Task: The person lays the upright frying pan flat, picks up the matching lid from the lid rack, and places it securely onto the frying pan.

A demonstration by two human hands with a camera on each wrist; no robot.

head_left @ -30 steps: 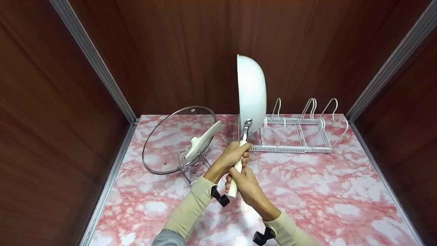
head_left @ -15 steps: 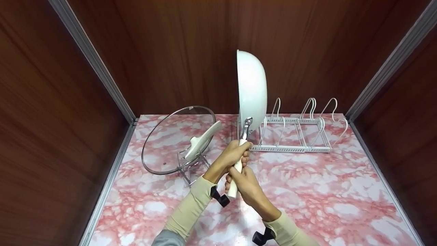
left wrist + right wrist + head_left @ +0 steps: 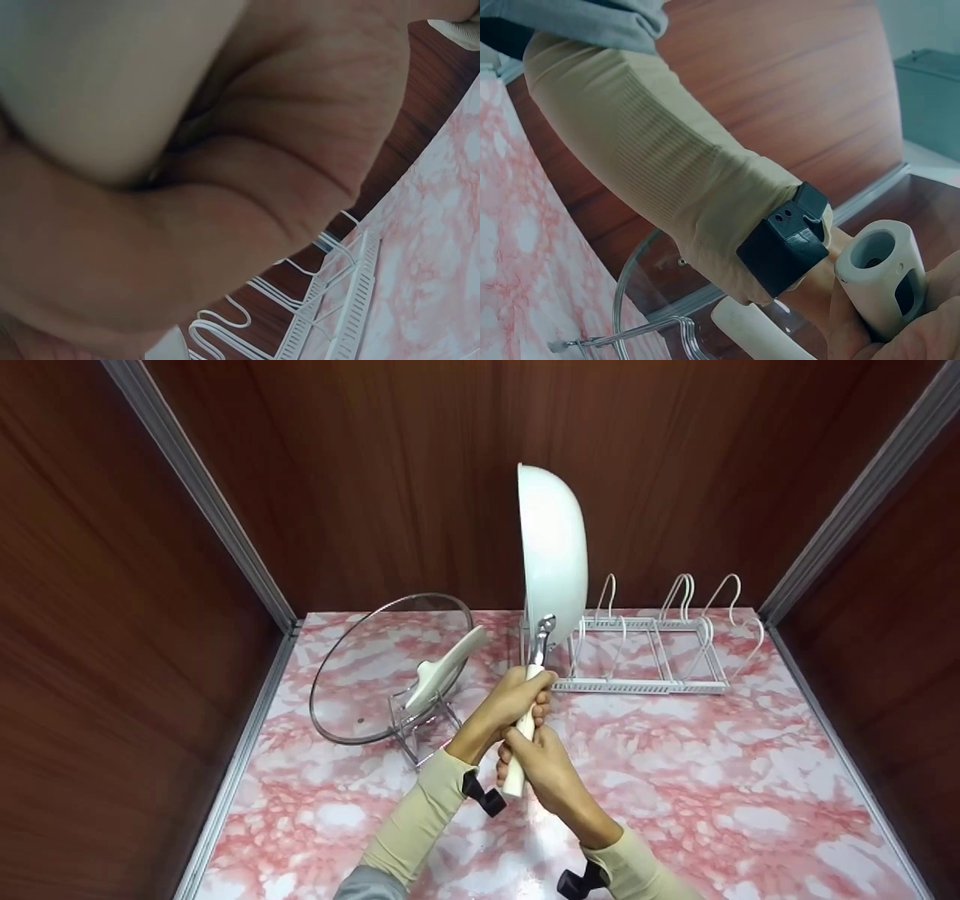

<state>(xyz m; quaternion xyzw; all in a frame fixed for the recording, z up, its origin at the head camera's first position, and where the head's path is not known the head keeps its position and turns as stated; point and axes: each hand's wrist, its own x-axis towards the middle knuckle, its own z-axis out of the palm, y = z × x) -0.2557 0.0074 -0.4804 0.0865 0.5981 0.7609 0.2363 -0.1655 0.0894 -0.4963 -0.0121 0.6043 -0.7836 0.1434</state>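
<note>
A white frying pan [image 3: 555, 547] is held up on edge, its open side facing left and its base facing right. My left hand [image 3: 514, 699] grips the pale handle just below the metal joint. Lower on that handle, near its end, my right hand [image 3: 546, 769] holds on with curled fingers. In the left wrist view the handle [image 3: 97, 82] lies within the curled left hand. The right wrist view shows the hollow handle end [image 3: 866, 289] poking out of the right hand. Behind the pan's lower part, the left end of a white wire rack [image 3: 630, 688] is partly hidden.
To the left, a glass lid [image 3: 352, 682] with a white knob piece [image 3: 446, 669] leans in a small metal stand [image 3: 405, 735]. Upright wire loops [image 3: 682, 592] rise from the rack. Brown wood-look panels [image 3: 405, 487] enclose the pink-and-white marbled tabletop [image 3: 712, 810].
The pan's top edge has risen slightly in the head view. Both hands keep the same hold on the handle and have hardly moved. The lid and rack stay put.
</note>
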